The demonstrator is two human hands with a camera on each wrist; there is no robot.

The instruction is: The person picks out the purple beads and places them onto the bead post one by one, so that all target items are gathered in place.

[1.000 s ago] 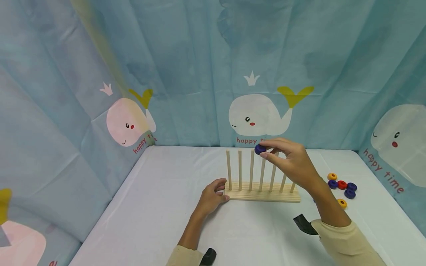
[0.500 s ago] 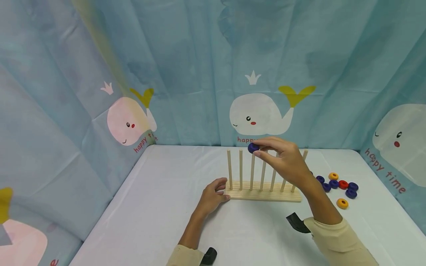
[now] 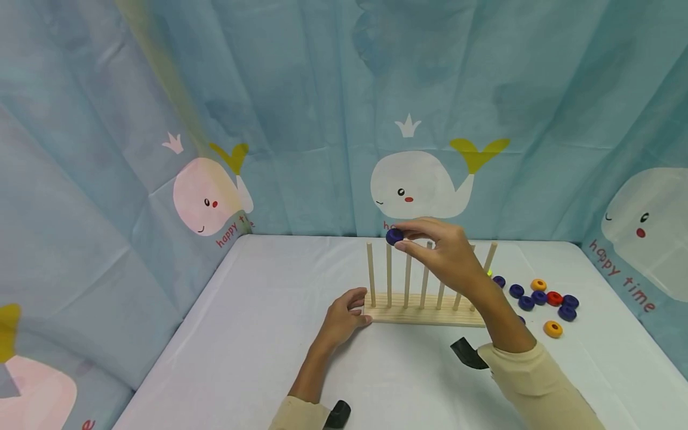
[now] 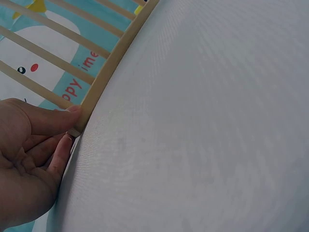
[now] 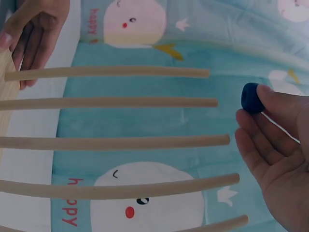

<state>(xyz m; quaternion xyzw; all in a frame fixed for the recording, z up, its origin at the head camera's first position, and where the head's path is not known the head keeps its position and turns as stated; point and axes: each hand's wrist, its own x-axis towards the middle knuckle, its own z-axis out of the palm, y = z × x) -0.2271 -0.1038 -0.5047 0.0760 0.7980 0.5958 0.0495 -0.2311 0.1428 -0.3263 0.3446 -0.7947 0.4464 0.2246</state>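
Note:
A wooden peg rack (image 3: pixel 424 317) stands on the white table, its bare upright pegs in a row along a flat base. My left hand (image 3: pixel 340 319) grips the base's left end, thumb (image 4: pixel 60 120) on the edge in the left wrist view. Between thumb and fingertips, my right hand (image 3: pixel 450 255) pinches a dark blue ring bead (image 3: pixel 394 237). That bead is at the height of the peg tops, by the second peg from the left. In the right wrist view the blue bead (image 5: pixel 251 98) is apart from the peg ends. My right hand and forearm hide parts of the right-hand pegs.
To the right of the rack lie several loose beads: blue ones (image 3: pixel 526 303), a red one (image 3: pixel 554 298) and orange ones (image 3: pixel 553 329). A bit of yellow (image 3: pixel 490 273) shows behind the right wrist. A blue whale-print curtain (image 3: pixel 301 179) hangs behind the white table (image 3: pixel 242 334).
My right hand has moved left along the peg tops with the blue bead, from near the fourth peg to the second. More loose beads now show. My left hand has stayed on the base.

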